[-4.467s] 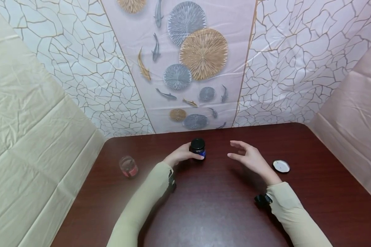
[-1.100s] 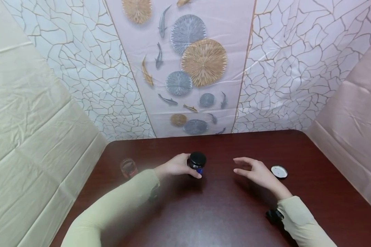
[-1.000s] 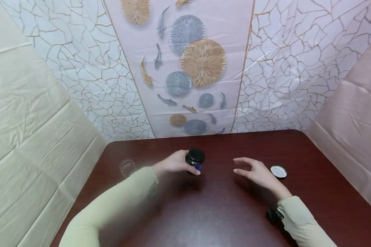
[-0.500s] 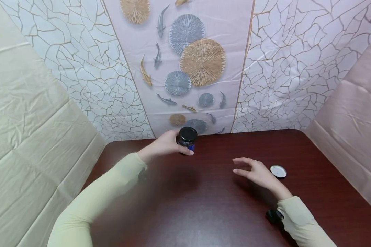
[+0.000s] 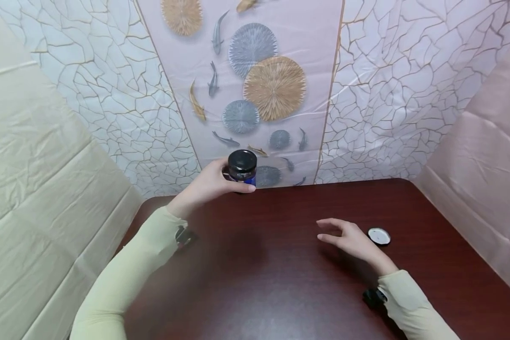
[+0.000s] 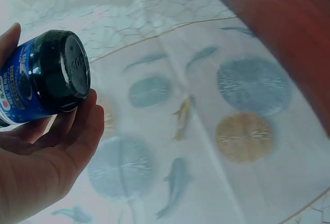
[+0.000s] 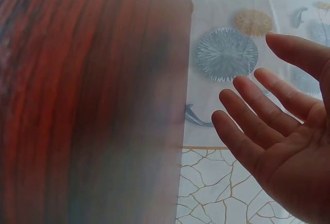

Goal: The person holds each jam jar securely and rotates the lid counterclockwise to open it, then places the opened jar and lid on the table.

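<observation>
A dark jar (image 5: 242,163) with a black top and a blue label is held up over the far part of the table. My left hand (image 5: 206,184) grips it from the left side, thumb across the front. Seen from the left wrist, the jar (image 6: 54,74) shows a dark round end with raised marks, and fingers curl beneath it. My right hand (image 5: 344,237) holds nothing, low over the table on the right, with relaxed fingers spread apart in the right wrist view. Just beyond that hand lies a lid (image 5: 379,236), white inside facing up.
The dark red wooden table (image 5: 280,264) ends at a patterned cloth backdrop (image 5: 276,89). Plain cloth walls flank it at left (image 5: 34,189) and right (image 5: 484,141). The left sleeve (image 5: 127,264) crosses the table's left part and hides what is behind it.
My left hand has lifted the jar from the table and carried it up and leftward. The left arm now covers the clear red-labelled jar seen earlier. The right hand has barely moved this past second.
</observation>
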### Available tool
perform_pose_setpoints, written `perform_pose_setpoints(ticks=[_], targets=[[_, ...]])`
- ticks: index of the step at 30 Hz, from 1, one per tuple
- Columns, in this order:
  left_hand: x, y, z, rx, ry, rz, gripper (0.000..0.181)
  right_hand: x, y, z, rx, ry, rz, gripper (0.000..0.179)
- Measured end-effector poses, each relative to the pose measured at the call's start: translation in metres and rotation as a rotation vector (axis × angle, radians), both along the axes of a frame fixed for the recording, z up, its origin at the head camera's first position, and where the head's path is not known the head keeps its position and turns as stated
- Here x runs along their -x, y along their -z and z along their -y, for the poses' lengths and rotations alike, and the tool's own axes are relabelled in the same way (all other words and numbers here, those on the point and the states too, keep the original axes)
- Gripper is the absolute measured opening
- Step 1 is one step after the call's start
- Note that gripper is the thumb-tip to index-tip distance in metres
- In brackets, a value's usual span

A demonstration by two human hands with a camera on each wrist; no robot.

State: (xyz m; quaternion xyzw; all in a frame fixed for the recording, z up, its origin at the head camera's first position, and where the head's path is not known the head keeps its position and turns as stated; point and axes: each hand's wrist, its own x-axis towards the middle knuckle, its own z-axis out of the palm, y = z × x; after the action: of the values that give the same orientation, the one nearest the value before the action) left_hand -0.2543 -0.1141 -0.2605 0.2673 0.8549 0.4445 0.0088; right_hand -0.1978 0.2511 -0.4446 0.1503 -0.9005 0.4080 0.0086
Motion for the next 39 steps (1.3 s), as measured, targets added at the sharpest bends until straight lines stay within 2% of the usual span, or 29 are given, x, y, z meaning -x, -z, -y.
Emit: perform_pose_setpoints(ticks=[8,14,23,28,34,39], targets=[[-0.017,-0.011,0.002,-0.183,0.028,0.037,0.062,0.000,0.003,0.002,0.012,-0.008,0.003,0.046],[-0.029,-0.008,-0.004,-0.237,0.050,-0.019,0.054,-0.001,0.003,0.002,0.006,-0.005,-0.001,0.046],[-0.045,0.007,-0.011,-0.238,-0.027,-0.021,0.057,-0.001,0.003,0.005,0.002,-0.012,-0.009,0.045],[-0.052,0.018,-0.018,-0.199,-0.020,-0.053,0.060,0.000,0.004,0.006,0.010,-0.019,-0.009,0.044],[-0.054,0.034,-0.024,-0.159,-0.013,-0.089,0.057,0.001,0.005,0.006,0.011,-0.024,-0.015,0.046],[-0.051,0.047,-0.028,-0.142,0.005,-0.122,0.055,0.003,0.004,0.006,0.012,-0.032,-0.022,0.046]])
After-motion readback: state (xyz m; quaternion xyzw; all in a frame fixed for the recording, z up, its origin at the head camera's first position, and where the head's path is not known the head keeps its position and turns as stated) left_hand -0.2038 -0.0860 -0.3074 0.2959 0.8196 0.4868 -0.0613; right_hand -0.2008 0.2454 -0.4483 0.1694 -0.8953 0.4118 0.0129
